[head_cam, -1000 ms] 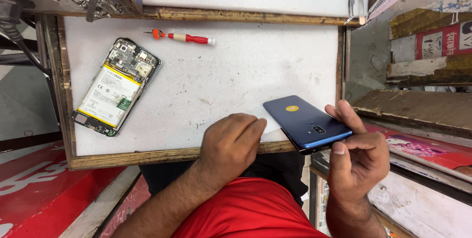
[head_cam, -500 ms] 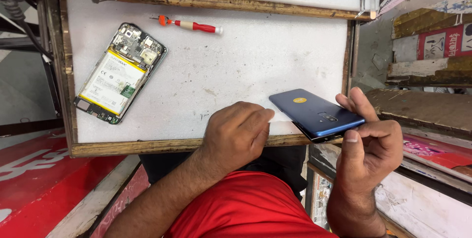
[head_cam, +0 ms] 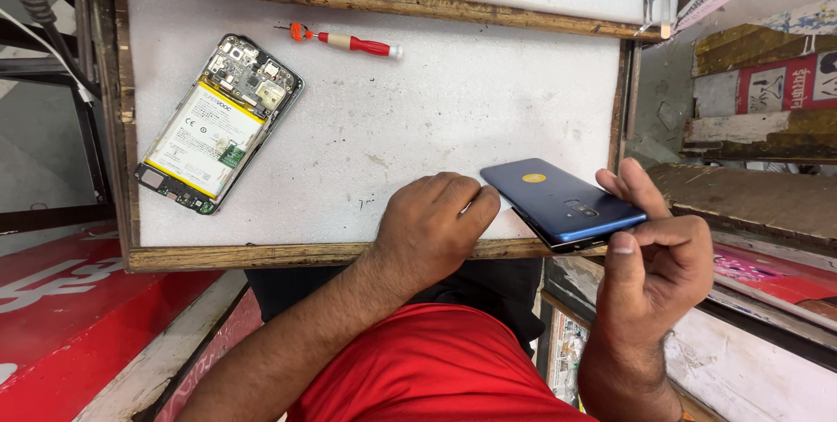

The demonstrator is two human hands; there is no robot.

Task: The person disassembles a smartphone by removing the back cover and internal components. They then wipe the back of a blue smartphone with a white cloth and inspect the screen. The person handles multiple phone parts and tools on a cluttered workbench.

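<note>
At the table's (head_cam: 288,255) right front corner, both hands pinched a blue phone (head_cam: 558,202) (back up). Left hand (head_cam: 432,230) closed on one end, right hand (head_cam: 654,265) on the overhanging end; a loosened grip could have dropped it.

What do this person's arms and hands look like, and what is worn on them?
Both hands, the left hand and right hand, are bare: no gloves, rings or watch visible. The forearms are uncovered and hairy. A red shirt covers the torso; no sleeve reaches the forearms.
</note>
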